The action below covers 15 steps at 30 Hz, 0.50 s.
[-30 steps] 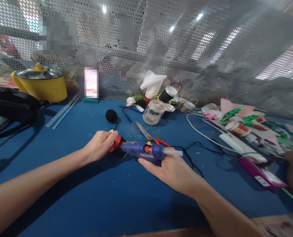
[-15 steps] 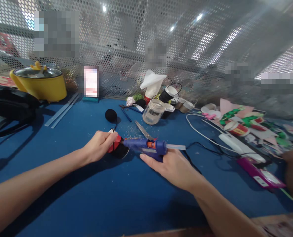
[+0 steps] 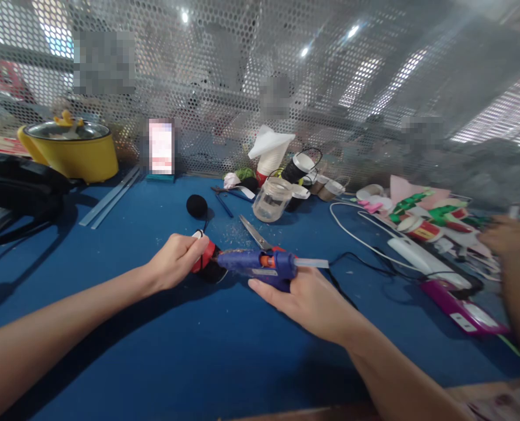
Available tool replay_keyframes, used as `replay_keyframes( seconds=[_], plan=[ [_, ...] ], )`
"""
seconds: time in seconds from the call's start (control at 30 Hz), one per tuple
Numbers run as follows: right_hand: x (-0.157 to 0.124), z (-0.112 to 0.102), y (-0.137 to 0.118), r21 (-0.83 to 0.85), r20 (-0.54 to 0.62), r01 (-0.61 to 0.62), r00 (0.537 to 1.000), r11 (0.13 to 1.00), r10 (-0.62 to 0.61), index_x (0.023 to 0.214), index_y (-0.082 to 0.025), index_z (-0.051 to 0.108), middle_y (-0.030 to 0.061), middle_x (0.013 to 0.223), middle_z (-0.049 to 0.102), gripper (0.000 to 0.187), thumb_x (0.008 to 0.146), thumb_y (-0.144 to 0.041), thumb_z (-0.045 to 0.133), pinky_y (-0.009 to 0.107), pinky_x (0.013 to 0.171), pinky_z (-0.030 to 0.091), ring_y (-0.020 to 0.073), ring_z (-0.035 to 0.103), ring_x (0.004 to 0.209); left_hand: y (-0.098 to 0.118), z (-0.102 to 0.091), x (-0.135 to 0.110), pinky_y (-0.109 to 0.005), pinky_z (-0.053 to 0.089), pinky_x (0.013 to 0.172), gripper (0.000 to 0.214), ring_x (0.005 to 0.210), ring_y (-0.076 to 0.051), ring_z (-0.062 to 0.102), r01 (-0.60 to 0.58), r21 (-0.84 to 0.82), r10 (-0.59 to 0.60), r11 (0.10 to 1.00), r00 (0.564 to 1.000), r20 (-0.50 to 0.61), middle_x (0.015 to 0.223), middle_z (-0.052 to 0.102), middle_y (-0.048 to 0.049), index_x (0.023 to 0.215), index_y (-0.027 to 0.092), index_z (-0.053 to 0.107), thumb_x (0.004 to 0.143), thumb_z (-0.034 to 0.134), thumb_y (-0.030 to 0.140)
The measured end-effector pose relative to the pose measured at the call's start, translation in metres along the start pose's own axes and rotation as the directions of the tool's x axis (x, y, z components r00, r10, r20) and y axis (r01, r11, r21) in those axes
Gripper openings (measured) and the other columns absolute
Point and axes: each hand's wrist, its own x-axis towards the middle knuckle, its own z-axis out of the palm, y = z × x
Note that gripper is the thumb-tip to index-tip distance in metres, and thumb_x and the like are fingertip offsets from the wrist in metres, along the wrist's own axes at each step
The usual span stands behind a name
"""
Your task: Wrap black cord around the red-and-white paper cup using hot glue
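My left hand point(image 3: 178, 260) is closed on a small red, black and white piece point(image 3: 206, 257) whose exact kind I cannot make out. A black cord runs up from it towards a round black pad point(image 3: 196, 206) lying on the table. In my right hand point(image 3: 307, 295) is a blue hot glue gun point(image 3: 260, 263), with a clear glue stick point(image 3: 312, 263) poking out of its back. The gun's nozzle points left and meets, or nearly meets, the red piece. Just behind the gun lie open scissors point(image 3: 255, 233), their handles partly hidden by it.
A clear jar point(image 3: 272, 200), pliers point(image 3: 222, 202) and spools of cord point(image 3: 299, 166) stand behind. To the right are a white power strip point(image 3: 426, 260), a purple box point(image 3: 464, 310), cables and craft scraps. Another person's hand point(image 3: 509, 237) reaches in there. A yellow pot point(image 3: 73, 152) sits far left.
At the right, the other person's hand has moved up and inward over the craft scraps. My two hands, the glue gun and the red piece have hardly moved.
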Motion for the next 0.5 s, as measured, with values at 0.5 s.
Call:
replay_keyframes(
  seconds=[0.5],
  plan=[
    [0.0063, -0.0012, 0.0084, 0.061, 0.026, -0.077, 0.997, 0.995, 0.076, 0.056, -0.018, 0.049, -0.0045, 0.041, 0.048, 0.026, 0.076, -0.034, 0.042, 0.023, 0.052, 0.041, 0.0109, 0.050, 0.045, -0.0002, 0.0000, 0.0001, -0.020, 0.024, 0.043, 0.040, 0.043, -0.007, 0.026, -0.034, 0.009, 0.034, 0.999, 0.999, 0.009, 0.044, 0.030, 0.0045, 0.045, 0.016, 0.029, 0.079, 0.025, 0.038]
  ],
)
